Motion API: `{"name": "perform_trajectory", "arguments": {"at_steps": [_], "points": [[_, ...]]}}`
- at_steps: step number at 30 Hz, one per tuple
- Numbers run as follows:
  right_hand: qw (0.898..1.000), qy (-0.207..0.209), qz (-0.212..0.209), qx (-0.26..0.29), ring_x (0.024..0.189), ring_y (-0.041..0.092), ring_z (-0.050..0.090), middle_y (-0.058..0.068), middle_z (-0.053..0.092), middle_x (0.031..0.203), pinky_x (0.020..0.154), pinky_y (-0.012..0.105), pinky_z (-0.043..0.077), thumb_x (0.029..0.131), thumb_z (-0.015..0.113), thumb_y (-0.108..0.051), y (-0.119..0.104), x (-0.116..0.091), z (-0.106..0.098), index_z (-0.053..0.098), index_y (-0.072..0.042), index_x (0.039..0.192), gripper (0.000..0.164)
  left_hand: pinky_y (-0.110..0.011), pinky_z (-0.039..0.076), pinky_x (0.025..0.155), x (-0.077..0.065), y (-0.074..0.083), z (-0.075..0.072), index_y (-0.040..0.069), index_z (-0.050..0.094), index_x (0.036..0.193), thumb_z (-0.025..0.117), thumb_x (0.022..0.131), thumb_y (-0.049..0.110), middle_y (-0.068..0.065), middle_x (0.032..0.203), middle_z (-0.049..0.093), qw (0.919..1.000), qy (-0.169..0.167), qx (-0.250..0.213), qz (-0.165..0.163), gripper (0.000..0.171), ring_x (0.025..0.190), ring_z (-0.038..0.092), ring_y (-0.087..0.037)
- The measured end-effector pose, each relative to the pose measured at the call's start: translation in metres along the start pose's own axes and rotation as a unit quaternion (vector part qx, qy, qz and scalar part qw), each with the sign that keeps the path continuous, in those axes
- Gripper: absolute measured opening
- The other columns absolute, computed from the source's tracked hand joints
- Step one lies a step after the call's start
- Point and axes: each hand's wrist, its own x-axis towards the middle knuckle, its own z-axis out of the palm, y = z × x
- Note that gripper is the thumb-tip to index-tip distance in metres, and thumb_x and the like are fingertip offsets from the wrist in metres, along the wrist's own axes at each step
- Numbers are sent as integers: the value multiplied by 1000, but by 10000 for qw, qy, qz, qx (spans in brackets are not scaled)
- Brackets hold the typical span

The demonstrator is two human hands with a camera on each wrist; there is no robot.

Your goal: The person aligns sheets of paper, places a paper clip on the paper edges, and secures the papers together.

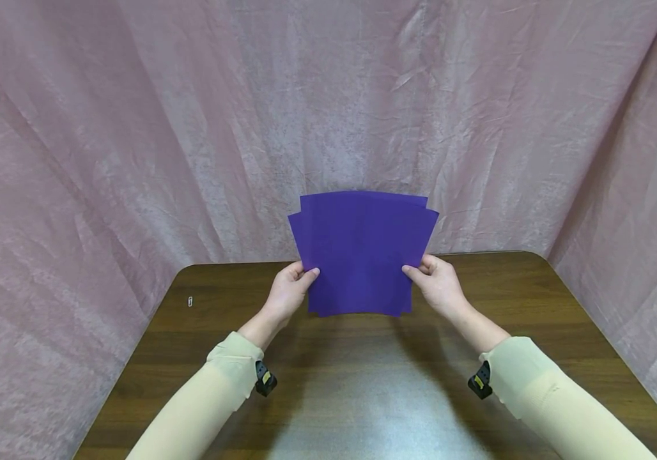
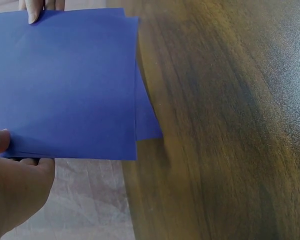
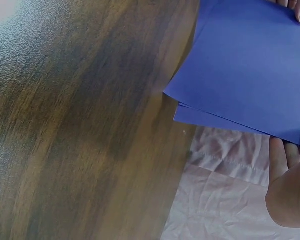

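Note:
Purple sheets of paper (image 1: 360,252), fanned slightly out of line with each other, are held up above the table's far part. My left hand (image 1: 289,291) pinches their left edge, thumb in front and fingers behind. On the opposite edge my right hand (image 1: 440,284) pinches them the same way. In the left wrist view the paper (image 2: 65,85) shows a second sheet's corner sticking out beneath the front one. The right wrist view also has offset layers of paper (image 3: 250,65), with the right hand's fingers (image 3: 279,157) under the edge. How many sheets there are cannot be told.
A small paper clip (image 1: 190,301) lies on the brown wooden table (image 1: 219,319), near its far left corner. Pink curtains (image 1: 363,96) hang behind the table and along both sides. Each sleeve carries a small black wrist device (image 1: 266,378).

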Motion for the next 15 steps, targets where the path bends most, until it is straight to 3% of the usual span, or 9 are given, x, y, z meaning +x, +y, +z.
{"name": "perform_trajectory", "arguments": {"at_steps": [4,10,15], "points": [[10000,-24,-4,87,50,4,28,-8,52,56,45,25,19,96,71,-13,2,0,0,70,3,95,16,-39,55,93,0,-1,1,-6,68,121,62,103,10,-20,108,74,10000,16,33,9,25,100,70,-24],[9997,-34,6,233,57,1,40,13,73,77,50,24,27,96,71,-11,5,-1,1,71,7,104,20,-39,56,91,-2,-1,3,-5,68,121,61,103,9,-19,108,74,10000,19,-23,-64,23,97,71,-23],[9984,-130,-2,551,73,5,62,24,75,92,64,17,44,97,69,-8,6,-2,2,70,10,111,23,-44,56,93,-3,0,6,-7,65,123,60,103,6,-21,110,74,9999,-17,-96,-39,25,99,71,-25]]}}
